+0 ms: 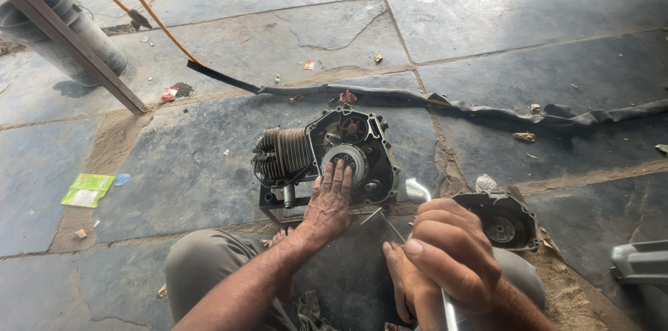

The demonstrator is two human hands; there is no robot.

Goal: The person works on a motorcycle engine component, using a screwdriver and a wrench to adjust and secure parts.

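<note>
Nearest the camera, the right hand is curled into a closed fist around a shiny metal tool handle, which runs down out of the bottom edge of the view; a thin rod pokes out beyond the knuckles toward the engine. Below it, a bare foot rests on the stone floor between the person's bent knees.

A little farther out, the left hand lies open and flat, fingers spread and pointing away, its fingertips touching the round clutch assembly inside the open engine case. It grips nothing.

There is one motorcycle engine, sitting on a small metal stand in the middle of the floor, with its finned cylinder pointing left and the open side facing up. One removed engine cover lies just to the right, beside the right hand, hollow side up.

Beyond the engine, one long strip of black rubber stretches across the slabs. At far left lie one green packet, one grey pipe and one slanting metal bar. Two orange hoses cross the top left corner.
</note>
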